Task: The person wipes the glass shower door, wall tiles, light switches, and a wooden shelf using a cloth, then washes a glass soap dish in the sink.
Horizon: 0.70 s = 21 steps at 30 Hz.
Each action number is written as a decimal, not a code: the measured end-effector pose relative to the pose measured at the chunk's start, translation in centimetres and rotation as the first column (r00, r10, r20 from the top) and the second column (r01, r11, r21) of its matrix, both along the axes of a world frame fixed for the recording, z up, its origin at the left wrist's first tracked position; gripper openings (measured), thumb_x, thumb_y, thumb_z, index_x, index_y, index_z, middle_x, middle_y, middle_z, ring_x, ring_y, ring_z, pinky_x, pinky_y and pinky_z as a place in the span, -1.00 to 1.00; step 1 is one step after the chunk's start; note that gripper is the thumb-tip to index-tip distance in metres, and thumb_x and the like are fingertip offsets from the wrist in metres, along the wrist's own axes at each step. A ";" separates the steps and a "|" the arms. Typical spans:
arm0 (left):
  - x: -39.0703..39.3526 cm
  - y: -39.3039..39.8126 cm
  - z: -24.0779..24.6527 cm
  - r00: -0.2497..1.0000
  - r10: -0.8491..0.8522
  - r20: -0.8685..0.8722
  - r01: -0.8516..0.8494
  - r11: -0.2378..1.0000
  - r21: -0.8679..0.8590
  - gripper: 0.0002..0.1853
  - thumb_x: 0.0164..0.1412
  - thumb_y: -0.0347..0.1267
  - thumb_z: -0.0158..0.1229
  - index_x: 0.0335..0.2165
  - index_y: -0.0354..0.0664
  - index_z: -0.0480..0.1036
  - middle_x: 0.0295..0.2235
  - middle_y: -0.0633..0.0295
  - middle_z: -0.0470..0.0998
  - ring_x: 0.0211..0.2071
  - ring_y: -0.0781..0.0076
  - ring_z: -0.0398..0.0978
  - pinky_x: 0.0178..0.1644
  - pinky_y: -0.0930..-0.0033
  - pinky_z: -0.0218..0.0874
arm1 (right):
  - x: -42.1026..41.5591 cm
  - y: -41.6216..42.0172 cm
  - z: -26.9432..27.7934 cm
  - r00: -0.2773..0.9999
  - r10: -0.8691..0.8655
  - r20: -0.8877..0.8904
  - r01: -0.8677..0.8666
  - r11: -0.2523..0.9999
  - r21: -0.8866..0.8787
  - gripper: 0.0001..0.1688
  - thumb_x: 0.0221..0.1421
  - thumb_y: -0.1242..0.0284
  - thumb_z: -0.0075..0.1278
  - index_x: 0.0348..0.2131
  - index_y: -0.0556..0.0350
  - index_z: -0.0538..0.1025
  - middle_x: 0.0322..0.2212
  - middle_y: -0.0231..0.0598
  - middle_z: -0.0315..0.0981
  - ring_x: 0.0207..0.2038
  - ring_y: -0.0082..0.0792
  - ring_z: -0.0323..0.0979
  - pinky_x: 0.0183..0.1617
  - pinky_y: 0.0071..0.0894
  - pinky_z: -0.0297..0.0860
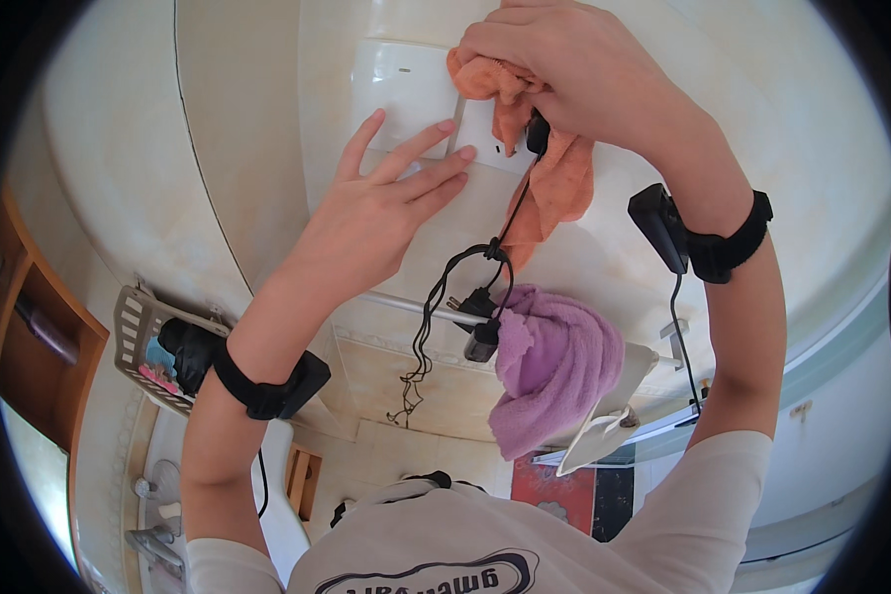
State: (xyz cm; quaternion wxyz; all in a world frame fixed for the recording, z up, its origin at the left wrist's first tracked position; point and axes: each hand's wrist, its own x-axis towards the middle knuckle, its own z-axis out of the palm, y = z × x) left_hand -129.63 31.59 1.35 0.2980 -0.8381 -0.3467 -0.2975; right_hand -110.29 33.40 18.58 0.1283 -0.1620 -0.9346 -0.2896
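My right hand grips a bunched orange cloth against the tiled wall, over the upper part of a white socket plate. Below my fingers a black plug sits at that plate, and its cord runs down from it. My left hand holds nothing; its spread fingertips rest at the lower edge of a white switch plate and near the socket plate. A knotted black cable hangs beneath, with loose black plugs near a metal towel bar.
A purple towel hangs over the bar. At left, a plastic wall basket holds small items, above a washbasin area with a faucet. A wooden cabinet stands at far left. A red mat lies on the floor.
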 end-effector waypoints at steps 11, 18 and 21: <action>-0.1 -0.2 0.1 0.999 0.020 -0.033 -0.020 1.000 0.003 -0.52 0.04 -0.51 0.20 0.01 -0.09 0.49 0.21 0.51 0.32 0.33 0.40 0.06 0.41 -0.18 -0.30 | 4.7 -0.7 -2.3 0.949 -0.214 -0.231 0.230 0.972 0.045 -0.49 -0.21 0.78 -0.06 -0.19 0.05 0.47 -0.37 -0.23 0.46 -0.26 -0.17 0.41 -0.19 -0.28 0.38; -0.3 -0.5 0.0 1.000 0.008 -0.020 -0.008 1.000 -0.021 -0.55 0.04 -0.56 0.14 -0.03 -0.11 0.50 0.25 0.49 0.27 0.34 0.40 0.03 0.40 -0.22 -0.32 | 7.4 -1.5 -4.4 0.895 -0.105 -0.434 0.151 0.986 0.073 -0.58 -0.23 0.69 0.06 -0.27 -0.03 0.50 -0.46 -0.30 0.41 -0.32 -0.19 0.40 -0.31 -0.28 0.36; -0.2 -0.7 -0.1 1.000 0.024 -0.013 -0.024 0.999 -0.023 -0.56 0.05 -0.58 0.12 -0.04 -0.12 0.51 0.25 0.48 0.25 0.35 0.40 0.01 0.40 -0.22 -0.32 | 8.2 -1.6 -6.3 0.887 -0.073 -0.456 0.124 0.989 0.082 -0.59 -0.25 0.69 0.06 -0.30 -0.02 0.50 -0.44 -0.30 0.43 -0.32 -0.17 0.39 -0.31 -0.30 0.37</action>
